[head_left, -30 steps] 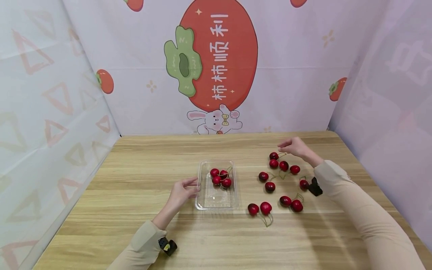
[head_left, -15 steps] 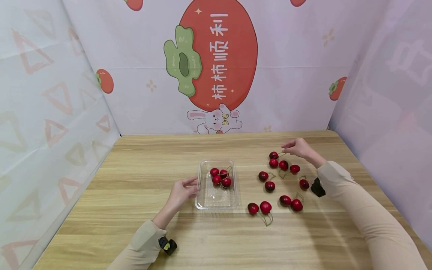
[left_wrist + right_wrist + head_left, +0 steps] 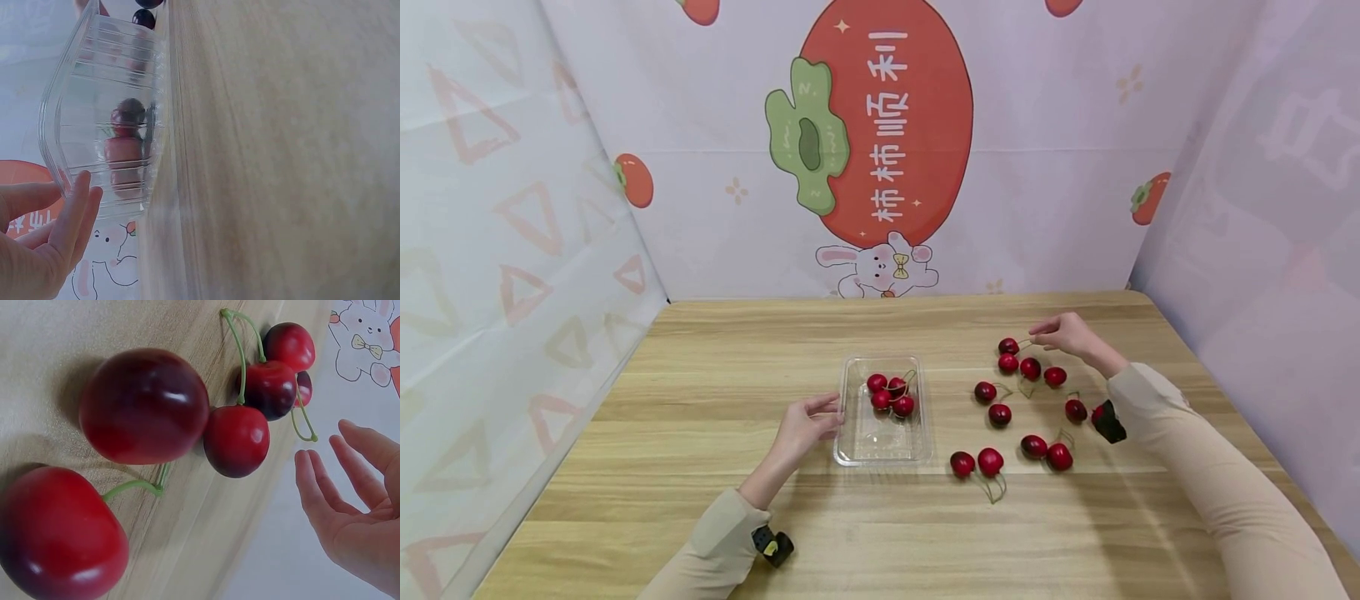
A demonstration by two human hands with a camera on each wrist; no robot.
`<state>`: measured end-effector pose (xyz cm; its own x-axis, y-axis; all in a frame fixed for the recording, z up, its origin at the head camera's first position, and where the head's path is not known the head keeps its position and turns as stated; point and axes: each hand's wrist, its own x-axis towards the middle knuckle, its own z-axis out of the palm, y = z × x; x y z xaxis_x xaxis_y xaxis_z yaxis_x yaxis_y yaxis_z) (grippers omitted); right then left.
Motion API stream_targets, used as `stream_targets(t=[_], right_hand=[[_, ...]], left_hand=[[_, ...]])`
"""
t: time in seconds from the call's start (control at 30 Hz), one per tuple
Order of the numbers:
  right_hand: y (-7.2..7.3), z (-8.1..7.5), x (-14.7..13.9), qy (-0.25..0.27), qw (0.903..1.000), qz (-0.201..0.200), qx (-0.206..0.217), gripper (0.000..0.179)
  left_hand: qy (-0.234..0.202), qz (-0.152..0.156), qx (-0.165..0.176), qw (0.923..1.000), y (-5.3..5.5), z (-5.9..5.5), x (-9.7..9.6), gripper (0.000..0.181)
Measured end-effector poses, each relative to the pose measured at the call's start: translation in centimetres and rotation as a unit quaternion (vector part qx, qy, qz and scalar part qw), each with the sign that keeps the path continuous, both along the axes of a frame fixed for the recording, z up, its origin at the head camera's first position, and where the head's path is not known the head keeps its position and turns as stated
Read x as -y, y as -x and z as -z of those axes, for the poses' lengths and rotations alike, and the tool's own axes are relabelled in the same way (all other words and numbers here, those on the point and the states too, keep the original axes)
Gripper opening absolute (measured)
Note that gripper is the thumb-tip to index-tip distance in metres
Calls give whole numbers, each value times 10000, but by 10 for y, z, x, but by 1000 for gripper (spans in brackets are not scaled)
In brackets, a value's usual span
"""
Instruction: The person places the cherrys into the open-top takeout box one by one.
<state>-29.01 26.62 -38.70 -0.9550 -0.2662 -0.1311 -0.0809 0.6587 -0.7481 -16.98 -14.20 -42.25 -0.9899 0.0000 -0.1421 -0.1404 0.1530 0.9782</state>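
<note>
My left hand (image 3: 805,429) is at the left wall of a clear plastic container (image 3: 880,452); its straight fingers (image 3: 74,215) touch the outer wall and rim. Several red cherries (image 3: 881,401) with green stems lie inside, toward the far end. At the far right of the table, my right hand (image 3: 1070,335) reaches in beside a pair of joined cherries (image 3: 1008,363). In the right wrist view its thumb and fingers are spread apart, fingertips close to the joined end of the green stem (image 3: 306,428), with nothing held between them.
Other dark red cherries lie right of the container: a near pair (image 3: 990,462), another pair (image 3: 1059,456), one (image 3: 999,415) in the middle and one (image 3: 1076,410) near the right wrist camera (image 3: 1108,422). A printed cloth (image 3: 1037,208) hangs behind the wooden table (image 3: 737,350).
My right hand has shifted slightly right and nearer, its fingertips coming down toward the stem of the far cherries. The left hand, container and cherries have not moved.
</note>
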Motion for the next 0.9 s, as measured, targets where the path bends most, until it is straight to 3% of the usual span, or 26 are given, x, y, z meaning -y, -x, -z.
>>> stream_targets(t=[0.47,0.9], right_hand=[[0,6,-1,207,9998,34,65,32],[2,9,2,692,9963,376,338,30]], left_hand=[[26,7,-28,10000,0,1,0,40],[52,3,24,10000,0,2,1,41]])
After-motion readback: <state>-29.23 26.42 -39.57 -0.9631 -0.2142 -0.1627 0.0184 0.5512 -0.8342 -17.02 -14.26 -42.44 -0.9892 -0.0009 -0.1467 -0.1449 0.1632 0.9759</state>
